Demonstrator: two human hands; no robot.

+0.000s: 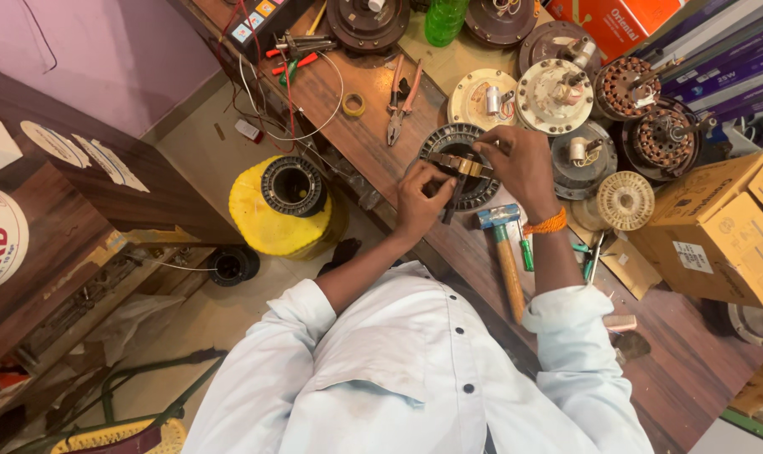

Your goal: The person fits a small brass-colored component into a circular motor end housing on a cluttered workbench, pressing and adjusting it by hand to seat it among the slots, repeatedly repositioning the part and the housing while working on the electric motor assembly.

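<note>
Now | my left hand (421,199) and right hand (516,160) both pinch the brass strip (464,165) over the stator ring (460,137) | I judge: seat it squarely, steady pressure.

stator ring (461,139) partly behind hands

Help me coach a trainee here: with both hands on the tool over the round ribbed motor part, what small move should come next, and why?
Probably steady the dark ribbed motor part with the left hand before working further. Both hands pinch the brass-coloured tool lying across its middle; nothing visibly clamps it to the wooden bench, so it could turn. The right hand already grips the tool's far end.
</note>
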